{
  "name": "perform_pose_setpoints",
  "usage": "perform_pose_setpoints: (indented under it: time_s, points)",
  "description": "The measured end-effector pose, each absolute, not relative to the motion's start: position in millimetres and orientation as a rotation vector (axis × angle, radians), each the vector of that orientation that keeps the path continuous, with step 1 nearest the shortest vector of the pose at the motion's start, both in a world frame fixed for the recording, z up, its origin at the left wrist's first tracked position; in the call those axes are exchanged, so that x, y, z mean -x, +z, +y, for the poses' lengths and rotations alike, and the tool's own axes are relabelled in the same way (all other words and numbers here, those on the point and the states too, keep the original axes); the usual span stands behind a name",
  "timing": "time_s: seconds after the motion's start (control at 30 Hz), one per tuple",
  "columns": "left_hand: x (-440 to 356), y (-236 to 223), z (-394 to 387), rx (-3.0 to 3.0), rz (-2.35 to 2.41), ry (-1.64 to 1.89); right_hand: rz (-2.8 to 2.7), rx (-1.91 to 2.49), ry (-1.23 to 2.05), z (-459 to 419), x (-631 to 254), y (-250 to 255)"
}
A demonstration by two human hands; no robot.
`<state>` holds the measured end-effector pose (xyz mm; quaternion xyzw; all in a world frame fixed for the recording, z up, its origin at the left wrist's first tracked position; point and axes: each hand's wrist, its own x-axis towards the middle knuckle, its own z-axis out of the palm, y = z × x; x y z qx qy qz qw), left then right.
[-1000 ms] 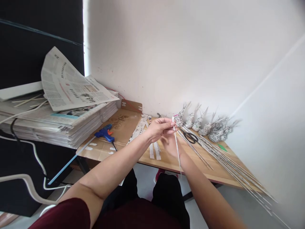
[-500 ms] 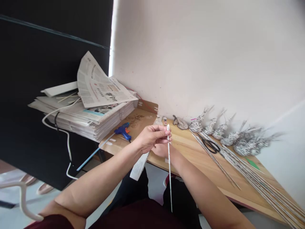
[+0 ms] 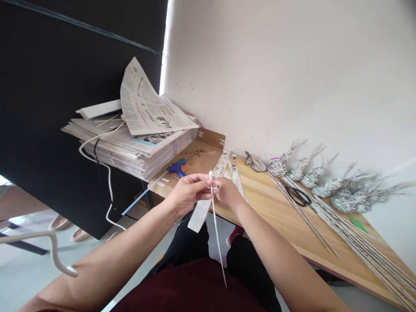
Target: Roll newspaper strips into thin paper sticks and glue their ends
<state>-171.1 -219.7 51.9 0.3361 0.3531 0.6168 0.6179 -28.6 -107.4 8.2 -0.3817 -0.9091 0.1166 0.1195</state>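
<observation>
1. Nearest, the thin, white rod of rolled paper (image 3: 217, 237) slants down over the lap; it looks straight, slightly wider at its upper end.
2. The left hand (image 3: 191, 190) pinches this rod near that end. The right hand (image 3: 228, 191) is just beside; whether it grips, I cannot tell.
3. One second ago absent there, a flat, white paper strip (image 3: 199, 216) now hangs below the hands, so rod and strip are together.
4. Beyond is the light-brown wooden bench (image 3: 269, 203).

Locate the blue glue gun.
In the head view, the blue glue gun is left of centre on the cardboard, between the newspaper stack and the left hand.
</observation>
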Motion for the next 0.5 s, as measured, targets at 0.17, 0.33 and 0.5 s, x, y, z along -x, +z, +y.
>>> perform_pose_setpoints:
  time_s: [0.17, 0.33, 0.5]
  points:
    - [182.6, 56.4, -226.5, -0.752, 0.81, 1.515, -2.64, 1.166, 0.253, -81.6, 32.8, 9.2]
    - [191.3, 64.0, -233.9, -0.781, 0.804, 1.578, -2.559, 1.217, 0.188, -79.2, 37.0, 20.6]
    - [197.7, 66.9, -239.0, -0.851, 0.848, 1.611, -2.177, 0.929, 0.848, -125.2, 47.0, 76.2]
